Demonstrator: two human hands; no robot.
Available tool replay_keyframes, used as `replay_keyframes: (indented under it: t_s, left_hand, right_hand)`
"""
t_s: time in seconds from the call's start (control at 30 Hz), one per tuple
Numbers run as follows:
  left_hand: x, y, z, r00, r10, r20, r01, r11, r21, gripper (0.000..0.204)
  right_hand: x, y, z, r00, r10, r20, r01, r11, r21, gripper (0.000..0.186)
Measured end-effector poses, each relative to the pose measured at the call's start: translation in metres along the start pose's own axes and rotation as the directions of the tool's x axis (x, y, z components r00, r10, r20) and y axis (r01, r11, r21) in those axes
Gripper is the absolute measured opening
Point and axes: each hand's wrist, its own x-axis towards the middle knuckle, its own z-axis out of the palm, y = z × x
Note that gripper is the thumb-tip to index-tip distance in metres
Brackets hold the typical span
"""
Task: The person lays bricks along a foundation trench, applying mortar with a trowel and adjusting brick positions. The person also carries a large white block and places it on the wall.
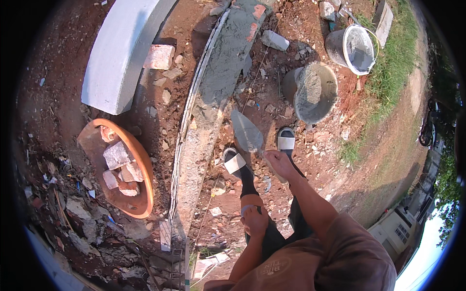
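My right hand [279, 164] is closed round the handle of a trowel [246, 132]. Its grey, mortar-smeared blade points away from me, beside the long concrete strip [194, 179]. Wet grey mortar [216, 72] covers the far part of that strip, while the near part shows rough bare concrete. My left hand [255, 220] is closed against my leg at the knee; anything within its fingers is hidden. Ahead to the right stands a dark bucket [331, 80] with grey mortar inside. Past it, a white bucket [347, 44] with a yellow handle leans and holds something grey.
Left of the strip, an orange basin [148, 194] holds several broken brick pieces. A large pale block [114, 53] lies beyond it, near a loose brick [159, 56]. A thin string [261, 65] runs along the strip's right side. Rubble covers the reddish soil; grass [388, 92] grows at right.
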Motion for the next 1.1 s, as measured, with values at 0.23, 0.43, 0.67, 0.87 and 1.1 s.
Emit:
replay_keyframes:
  t_s: [0.23, 0.43, 0.67, 0.87, 1.1]
  left_hand:
    - [0.012, -0.016, -0.017, 0.975, 0.183, -0.129, -0.18, 0.983, 0.034, 0.036]
    - [0.022, -0.022, -0.041, 0.993, 0.115, 0.026, -0.115, 0.993, 0.003, 0.039]
    - [0.018, -0.03, -0.031, 0.994, 0.111, 0.002, -0.111, 0.994, 0.009, 0.041]
    - [0.016, -0.025, -0.026, 0.993, 0.112, -0.036, -0.113, 0.993, -0.035, 0.04]
    - [0.013, -0.025, -0.02, 0.996, 0.079, -0.027, -0.078, 0.996, 0.048, 0.041]
  right_hand:
    - [-0.035, 0.029, -0.029, 0.949, 0.26, -0.179, -0.229, 0.958, 0.175, 0.032]
    - [-0.043, 0.025, -0.038, 0.902, 0.213, -0.376, -0.133, 0.965, 0.227, 0.031]
    - [-0.034, 0.027, -0.097, 0.8, 0.12, -0.588, -0.101, 0.993, 0.065, 0.035]
    - [0.008, 0.045, -0.161, 0.732, 0.025, -0.68, -0.152, 0.98, -0.128, 0.036]
    - [0.018, -0.001, -0.154, 0.76, -0.164, -0.628, -0.144, 0.901, -0.41, 0.053]
